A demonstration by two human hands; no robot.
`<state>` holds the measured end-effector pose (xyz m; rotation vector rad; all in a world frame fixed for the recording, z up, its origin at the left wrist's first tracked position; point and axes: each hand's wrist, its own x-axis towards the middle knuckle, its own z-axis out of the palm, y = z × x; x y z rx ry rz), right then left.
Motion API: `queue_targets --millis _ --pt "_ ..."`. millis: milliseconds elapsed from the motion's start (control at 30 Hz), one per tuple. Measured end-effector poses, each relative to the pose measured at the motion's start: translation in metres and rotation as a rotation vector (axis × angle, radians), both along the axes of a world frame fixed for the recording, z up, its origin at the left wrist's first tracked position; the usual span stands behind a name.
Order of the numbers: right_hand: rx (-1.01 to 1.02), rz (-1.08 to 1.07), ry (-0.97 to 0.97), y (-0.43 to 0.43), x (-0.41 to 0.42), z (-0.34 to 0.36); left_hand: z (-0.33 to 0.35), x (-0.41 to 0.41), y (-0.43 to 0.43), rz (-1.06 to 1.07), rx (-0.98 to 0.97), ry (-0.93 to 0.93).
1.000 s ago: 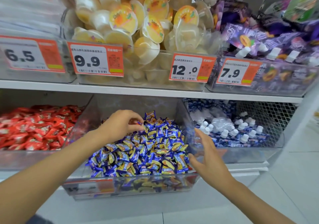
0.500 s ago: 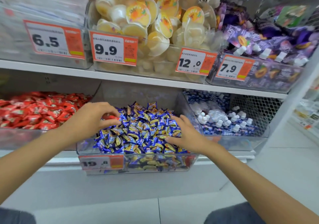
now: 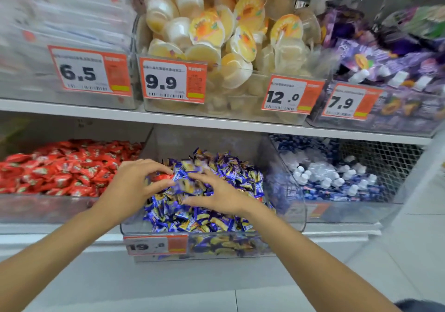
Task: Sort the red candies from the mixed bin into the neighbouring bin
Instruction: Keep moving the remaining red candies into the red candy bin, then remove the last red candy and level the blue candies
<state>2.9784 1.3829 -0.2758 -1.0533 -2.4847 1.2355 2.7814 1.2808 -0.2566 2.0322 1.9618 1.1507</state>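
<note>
Two rows of clear plastic bins crowd the white shelf (image 3: 192,119), and the upper row overhangs the lower one, leaving only the front of the mixed bin (image 3: 216,245) open for reaching in. That bin is heaped with small pillow-shaped blue candies (image 3: 236,181) in glossy, crinkled blue-and-yellow wrappers, and an orange tag reading 19 (image 3: 156,245) is fixed to its front wall. The left hand (image 3: 134,186) sits at the bin's left edge with fingers curled, thumb and forefinger pinching a red candy (image 3: 163,177) in a shiny wrapper just above the blue pile. The right hand (image 3: 216,195) lies beside it, nearly touching, with fingers spread and lying on the blue wrappers; motion blur smears its fingertips. Immediately left, the neighbouring bin (image 3: 43,208) is filled with a low mound of red candies (image 3: 60,167) of the same shiny, crumpled kind. To the right, a third bin holds blue pouches with white caps (image 3: 337,177), backed by wire mesh (image 3: 380,155). Above, round translucent jelly cups (image 3: 216,30) with yellow lids are piled high behind tags marked 9.9 (image 3: 172,79) and 12.0 (image 3: 291,94); purple spouted pouches (image 3: 385,54) sit at 7.9, and blurred pale packets (image 3: 72,15) at 6.5.
</note>
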Motion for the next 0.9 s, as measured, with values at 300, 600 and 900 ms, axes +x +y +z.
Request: queue_targets --millis 300,600,900 --pt "0.632 -0.208 -0.068 0.009 0.142 0.041 0.013 0.021 0.012 -0.084 -0.047 -0.026" --pt "0.273 -0.313 -0.049 0.011 0.181 0.005 0.000 0.110 0.070 -0.375 -0.332 -0.134" --pt "0.313 -0.305 0.007 0.013 0.187 -0.003 -0.044 0.172 0.117 -0.664 -0.494 0.409"
